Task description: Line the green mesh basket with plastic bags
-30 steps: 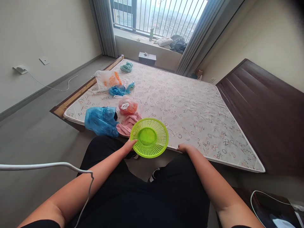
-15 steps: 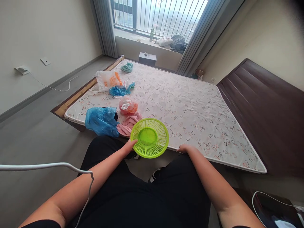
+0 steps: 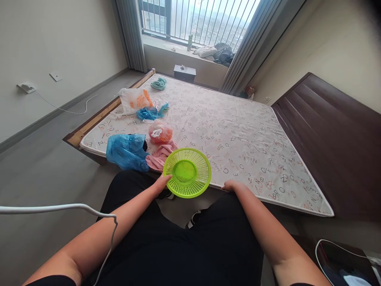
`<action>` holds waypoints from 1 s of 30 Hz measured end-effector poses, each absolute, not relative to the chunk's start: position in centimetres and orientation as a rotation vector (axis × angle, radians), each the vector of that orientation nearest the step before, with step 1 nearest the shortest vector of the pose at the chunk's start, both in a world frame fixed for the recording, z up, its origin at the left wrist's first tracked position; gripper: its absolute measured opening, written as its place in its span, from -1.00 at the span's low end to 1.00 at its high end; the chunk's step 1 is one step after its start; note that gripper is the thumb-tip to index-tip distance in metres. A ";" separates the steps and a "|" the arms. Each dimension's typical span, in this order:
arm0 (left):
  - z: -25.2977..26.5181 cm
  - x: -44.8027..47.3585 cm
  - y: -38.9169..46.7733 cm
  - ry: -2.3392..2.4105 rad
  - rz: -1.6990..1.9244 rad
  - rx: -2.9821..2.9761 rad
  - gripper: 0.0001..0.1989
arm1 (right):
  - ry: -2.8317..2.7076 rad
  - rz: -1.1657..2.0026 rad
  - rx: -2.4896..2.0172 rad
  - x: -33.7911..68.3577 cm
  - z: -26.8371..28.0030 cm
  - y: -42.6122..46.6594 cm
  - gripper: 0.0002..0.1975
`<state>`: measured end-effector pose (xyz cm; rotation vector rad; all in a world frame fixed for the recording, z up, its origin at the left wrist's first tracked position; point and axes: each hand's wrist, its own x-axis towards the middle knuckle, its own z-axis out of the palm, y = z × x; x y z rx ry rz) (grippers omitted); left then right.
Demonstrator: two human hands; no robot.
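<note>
My left hand (image 3: 163, 182) grips the left rim of a round lime-green plastic basket (image 3: 185, 171), thumb over the inside edge. The slotted basket is tilted toward me, with nothing seen inside it. It is held at the near edge of the bed, above my knees. My right hand (image 3: 232, 185) rests by my right knee at the mattress edge, apart from the basket; its fingers are mostly hidden. A crumpled pink cloth (image 3: 159, 157) lies just behind the basket's left side. Left of that is a blue plastic bag (image 3: 126, 151) with something dark in its mouth.
On the mattress (image 3: 229, 131) are a knotted pinkish bag (image 3: 160, 132), a smaller blue bag (image 3: 150, 113), a white-and-orange bag (image 3: 135, 100) and a teal coiled cloth (image 3: 158, 83). A white cable (image 3: 59, 207) crosses before my left arm. A dark headboard (image 3: 327, 147) stands right.
</note>
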<state>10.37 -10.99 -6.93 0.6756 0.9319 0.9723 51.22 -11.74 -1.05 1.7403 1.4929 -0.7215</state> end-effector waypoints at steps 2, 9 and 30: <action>-7.0 10.3 -11.0 0.941 0.958 0.670 -0.36 | 1.478 -0.733 1.730 51.3 -1.2 -11.7 -0.55; -7.2 10.4 -10.9 0.950 0.975 0.644 -0.34 | 1.452 -0.752 1.706 51.4 -1.4 -11.6 -0.57; -7.5 10.4 -10.9 0.982 0.968 0.679 -0.26 | 1.447 -0.798 1.731 51.9 -2.0 -11.1 -0.56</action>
